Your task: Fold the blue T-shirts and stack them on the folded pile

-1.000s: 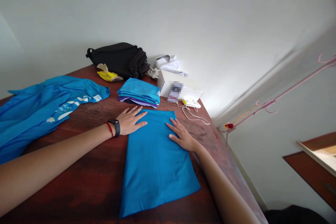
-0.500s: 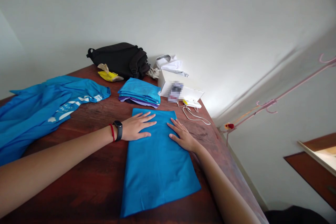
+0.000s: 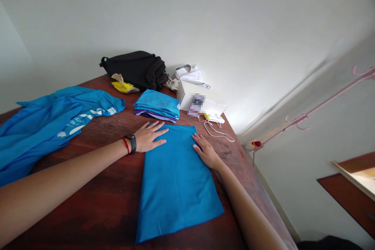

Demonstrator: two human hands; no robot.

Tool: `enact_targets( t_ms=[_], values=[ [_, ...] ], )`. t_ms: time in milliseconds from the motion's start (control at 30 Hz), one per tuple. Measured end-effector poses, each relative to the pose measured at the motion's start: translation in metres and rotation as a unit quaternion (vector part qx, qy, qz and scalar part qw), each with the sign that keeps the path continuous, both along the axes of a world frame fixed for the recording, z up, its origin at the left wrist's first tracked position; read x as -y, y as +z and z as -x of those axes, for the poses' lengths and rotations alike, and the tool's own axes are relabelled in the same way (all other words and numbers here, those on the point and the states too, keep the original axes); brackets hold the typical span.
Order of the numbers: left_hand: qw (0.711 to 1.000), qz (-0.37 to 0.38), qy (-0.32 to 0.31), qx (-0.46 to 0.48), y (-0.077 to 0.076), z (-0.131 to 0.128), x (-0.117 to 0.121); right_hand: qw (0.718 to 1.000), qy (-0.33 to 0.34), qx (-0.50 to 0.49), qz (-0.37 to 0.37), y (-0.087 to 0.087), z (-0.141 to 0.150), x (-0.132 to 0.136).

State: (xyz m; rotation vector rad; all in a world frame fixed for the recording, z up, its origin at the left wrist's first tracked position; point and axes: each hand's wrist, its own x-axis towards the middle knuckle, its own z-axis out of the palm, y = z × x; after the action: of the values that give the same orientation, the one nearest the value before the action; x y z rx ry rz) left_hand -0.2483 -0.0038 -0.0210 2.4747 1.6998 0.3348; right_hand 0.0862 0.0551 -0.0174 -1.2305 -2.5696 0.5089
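Note:
A blue cloth [image 3: 178, 183], folded into a long panel that looks like a shirt, lies flat on the wooden table [image 3: 96, 195]. My left hand [image 3: 150, 137] rests palm down on its far left edge, fingers spread. On the far right edge lies my right hand [image 3: 205, 150], its fingers stretched out and fairly close together. Neither hand grips the cloth. Just beyond it sits a stack of folded clothes [image 3: 158, 103], blue on top with purple and dark layers beneath. At the left a loose blue shirt [image 3: 67, 113] with white print is spread out, rumpled.
A black backpack [image 3: 134, 68] stands against the wall, a yellow packet [image 3: 124, 87] before it. Right of the stack are a white box [image 3: 187, 93], white fabric [image 3: 190, 74] and a white cable [image 3: 218, 134]. A pink rack with hooks [image 3: 293, 121] stands beyond the table's right edge.
My hands have moved apart: the left slid outward to the left edge of the folded cloth, the right slightly outward to the right edge. The camera view has shifted a little.

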Motion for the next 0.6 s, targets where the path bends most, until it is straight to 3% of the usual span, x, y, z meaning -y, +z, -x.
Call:
enact_targets(
  t_ms=[467, 533, 600],
  values=[
    [1.000, 0.000, 0.007, 0.020, -0.006, 0.001, -0.003, 1.000, 0.000, 0.000, -0.004, -0.001, 0.001, 0.001],
    [0.999, 0.008, 0.014, 0.039, 0.004, -0.002, -0.001, 1.000, 0.000, 0.003, 0.000, 0.000, 0.000, 0.000],
    [0.997, 0.022, -0.011, 0.073, 0.029, -0.010, 0.008, 1.000, 0.000, 0.002, -0.001, 0.000, 0.000, 0.000]
  ],
)
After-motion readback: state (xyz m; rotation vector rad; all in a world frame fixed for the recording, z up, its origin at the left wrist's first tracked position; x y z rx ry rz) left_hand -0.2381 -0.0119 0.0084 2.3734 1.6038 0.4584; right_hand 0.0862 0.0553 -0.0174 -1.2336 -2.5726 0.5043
